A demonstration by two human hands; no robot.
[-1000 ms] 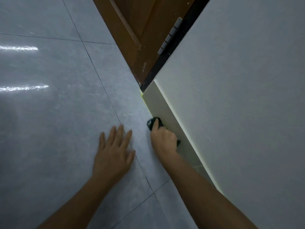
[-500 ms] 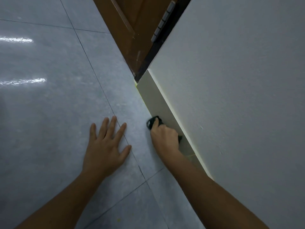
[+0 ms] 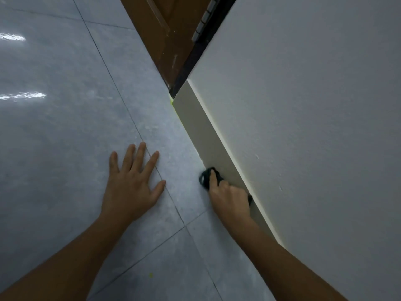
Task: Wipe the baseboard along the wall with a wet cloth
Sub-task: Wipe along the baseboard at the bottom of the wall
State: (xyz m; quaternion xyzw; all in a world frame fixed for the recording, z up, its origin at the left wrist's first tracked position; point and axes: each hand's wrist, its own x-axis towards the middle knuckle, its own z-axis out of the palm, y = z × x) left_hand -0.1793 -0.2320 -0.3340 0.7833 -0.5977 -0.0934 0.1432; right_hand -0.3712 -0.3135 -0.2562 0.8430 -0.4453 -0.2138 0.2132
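A cream baseboard runs along the foot of the white wall, from the door frame down toward me. My right hand presses a dark bunched cloth against the lower part of the baseboard, index finger stretched over it. Most of the cloth is hidden under the hand; a small dark bit shows behind the knuckles. My left hand lies flat on the grey tiled floor, fingers spread, left of the cloth and holding nothing.
A brown wooden door with a metal hinge and dark frame stands at the baseboard's far end. A small yellow-green speck lies on the tile near me. Glossy floor tiles stretch away to the left.
The view has shifted along the wall away from the door. My right hand and the cloth sit farther from the door end of the baseboard. The left hand stays flat on the floor.
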